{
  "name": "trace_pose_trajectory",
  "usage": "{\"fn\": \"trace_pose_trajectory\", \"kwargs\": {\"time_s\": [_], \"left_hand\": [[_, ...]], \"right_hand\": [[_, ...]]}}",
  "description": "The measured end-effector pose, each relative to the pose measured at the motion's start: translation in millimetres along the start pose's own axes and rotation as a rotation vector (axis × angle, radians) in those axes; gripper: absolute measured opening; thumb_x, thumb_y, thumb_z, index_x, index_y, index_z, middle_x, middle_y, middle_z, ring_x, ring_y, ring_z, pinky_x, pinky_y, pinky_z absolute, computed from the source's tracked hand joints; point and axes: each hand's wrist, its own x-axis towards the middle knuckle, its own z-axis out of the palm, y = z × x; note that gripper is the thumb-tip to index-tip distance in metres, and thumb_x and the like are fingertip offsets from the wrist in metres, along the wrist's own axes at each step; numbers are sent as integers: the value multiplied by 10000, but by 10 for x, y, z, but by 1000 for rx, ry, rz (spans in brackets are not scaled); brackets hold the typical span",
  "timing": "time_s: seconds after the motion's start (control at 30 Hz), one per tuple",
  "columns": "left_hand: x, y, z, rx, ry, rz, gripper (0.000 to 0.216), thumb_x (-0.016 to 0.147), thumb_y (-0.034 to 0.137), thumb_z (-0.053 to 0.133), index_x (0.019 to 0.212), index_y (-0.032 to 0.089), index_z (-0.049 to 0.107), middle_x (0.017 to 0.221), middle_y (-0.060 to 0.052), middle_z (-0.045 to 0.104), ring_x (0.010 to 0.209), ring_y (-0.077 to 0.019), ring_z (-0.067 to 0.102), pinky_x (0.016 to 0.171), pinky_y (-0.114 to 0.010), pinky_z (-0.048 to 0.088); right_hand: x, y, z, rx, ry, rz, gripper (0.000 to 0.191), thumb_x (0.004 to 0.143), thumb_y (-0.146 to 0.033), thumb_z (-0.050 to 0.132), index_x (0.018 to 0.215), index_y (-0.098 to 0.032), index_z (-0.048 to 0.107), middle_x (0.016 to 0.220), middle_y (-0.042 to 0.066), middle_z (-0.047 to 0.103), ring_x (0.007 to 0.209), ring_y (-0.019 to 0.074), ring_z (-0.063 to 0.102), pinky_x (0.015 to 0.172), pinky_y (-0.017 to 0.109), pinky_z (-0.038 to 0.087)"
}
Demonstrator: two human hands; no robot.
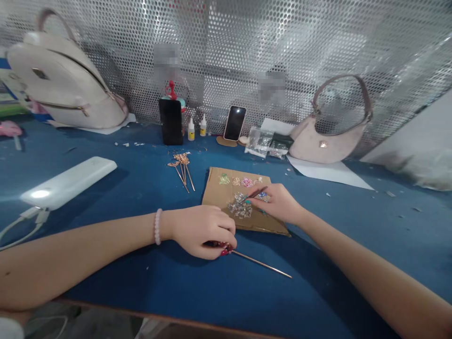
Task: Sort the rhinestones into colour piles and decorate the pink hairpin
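Note:
My left hand (203, 230) rests on the blue table, fingers curled and closed on the head of a long gold hairpin (263, 264) whose shaft points right toward the table's front. My right hand (278, 202) lies on a brown cardboard sheet (215, 188) and pinches a thin dark tool (252, 194), its tip over a silvery pile of small beads (240, 207). Smaller heaps of green, pink and blue beads (236, 180) sit along the cardboard's far edge.
Several more gold hairpins (181, 165) lie left of the cardboard. A white power bank (67, 181) lies at the left. At the back stand two phones (171, 121), glue bottles (191, 129), plastic bags (261, 141), a white backpack (67, 84) and a beige handbag (328, 136).

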Motion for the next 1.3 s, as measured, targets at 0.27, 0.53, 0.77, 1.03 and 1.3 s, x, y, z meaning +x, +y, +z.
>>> {"fn": "trace_pose_trajectory", "kwargs": {"time_s": [0.27,0.53,0.77,1.03,1.3], "left_hand": [[-7,-4,-4,-4,-8,-6,184,841,175,475,982,172,593,926,-74,649,756,-175,598,696,-308,422],[1,3,-7,-17,-9,-13,181,842,179,473,976,176,594,926,-81,651,758,-175,601,703,-303,429],[1,8,-6,-8,-14,-20,185,838,184,482,984,175,595,924,-74,649,752,-174,597,705,-308,426],[2,3,-15,-21,-25,-30,183,834,183,486,980,188,596,933,-78,653,759,-176,601,708,-303,427],[0,6,-10,-14,-24,-25,185,835,182,486,983,174,597,934,-73,649,761,-174,600,708,-303,426]], "right_hand": [[3,11,-6,4,0,34,134,772,-301,552,772,-223,661,795,31,713,760,191,668,667,322,523],[4,14,-15,12,8,38,147,767,-313,548,773,-214,657,789,39,710,737,188,663,645,319,516],[-5,16,-13,-12,1,34,135,769,-304,553,782,-221,658,795,27,714,747,180,665,619,295,511],[9,-12,-31,1,25,61,142,759,-303,552,741,-216,662,794,38,715,744,191,669,667,321,523],[5,52,-17,55,81,62,184,754,-350,555,742,-195,654,794,57,703,740,194,662,671,335,519]]}}
